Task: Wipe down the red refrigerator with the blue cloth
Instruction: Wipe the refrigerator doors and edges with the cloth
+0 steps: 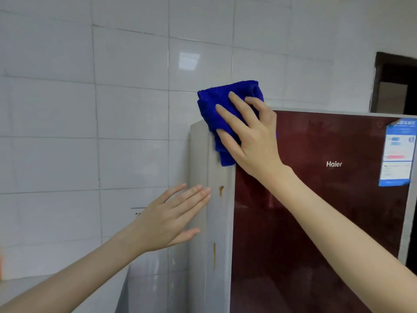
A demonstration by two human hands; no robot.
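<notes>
Right hand (250, 141) grasps the blue cloth (216, 98) and presses it on the top left corner of the red refrigerator (316, 211). Fingers are spread across the cloth, the top one hooked over the upper fold, thumb hidden. The cloth is folded into a thick wad; part pokes above the fridge top, part hangs over the corner onto the grey side panel (216, 224). Left hand (167, 220) is released, fingers straight, fingertips touching the side panel lower down, holding nothing.

Handling, judged: the cloth looks soft, light and plush, with no stiffness, so it will bunch or unfold unless it stays pinned under a flat palm. Best hold is over the middle of the wad with the loose edges tucked under the fingers. The glossy red door looks hard and slick, so the cloth should glide and needs steady pressure. The fridge itself is heavy and will not shift, though the door could swing if pushed at its edge, so the left hand is probably bracing.

Orange drips (221, 190) run down the side panel below the cloth and look dried, so they likely need firmer rubbing. A blue-and-white sticker (398, 152) sits at the door's upper right, and its edges may lift if scrubbed hard. White tiled wall (112, 109) is to the left and behind.
</notes>
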